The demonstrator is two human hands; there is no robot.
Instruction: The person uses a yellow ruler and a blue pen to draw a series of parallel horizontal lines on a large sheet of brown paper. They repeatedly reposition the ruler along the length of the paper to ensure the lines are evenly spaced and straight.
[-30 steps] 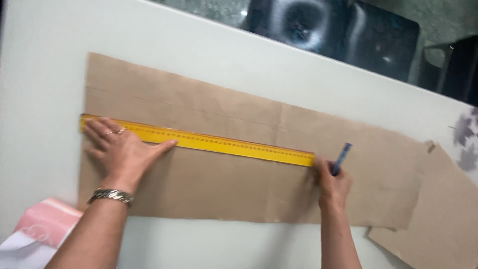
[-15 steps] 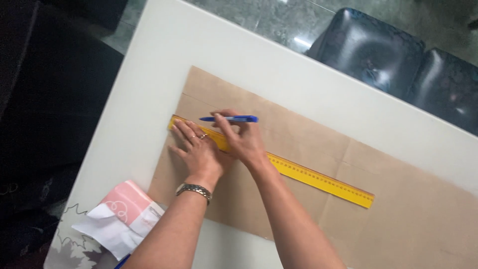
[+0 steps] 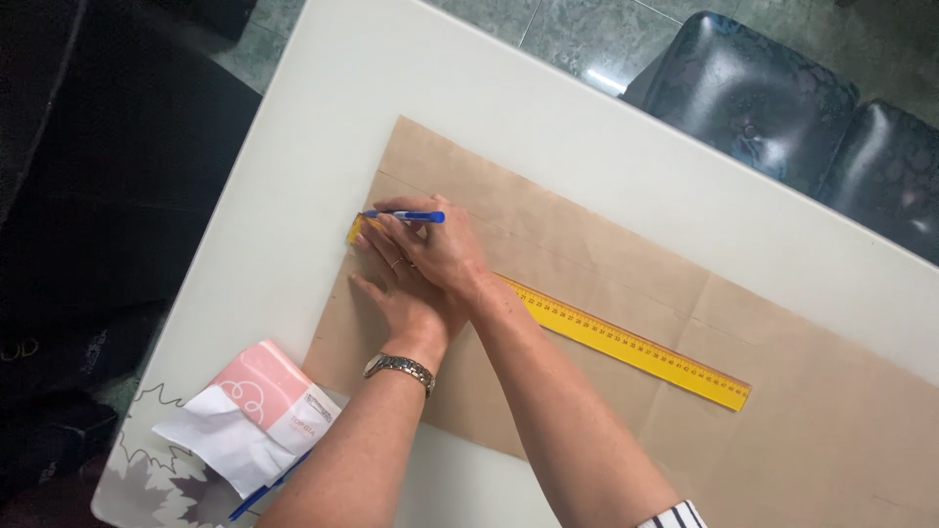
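Observation:
A long sheet of brown paper (image 3: 587,244) lies flat on a white table (image 3: 323,147). A yellow ruler (image 3: 636,347) runs diagonally across it. My left hand (image 3: 396,298) presses flat on the ruler's left end, fingers spread, a ring on one finger and a metal watch at the wrist. My right hand (image 3: 445,249) crosses over the left and holds a blue pen (image 3: 406,216), its tip at the ruler's left end near the paper's left edge.
A pink and white packet (image 3: 249,416) with a blue pen under it lies at the table's near left corner. Two dark padded chairs (image 3: 782,98) stand beyond the far edge. A dark floor area lies left of the table.
One second ago my right hand held the pen at the ruler's right end; it has moved to the left end, crossing over my left hand. The pen tip has shifted further left since half a second ago.

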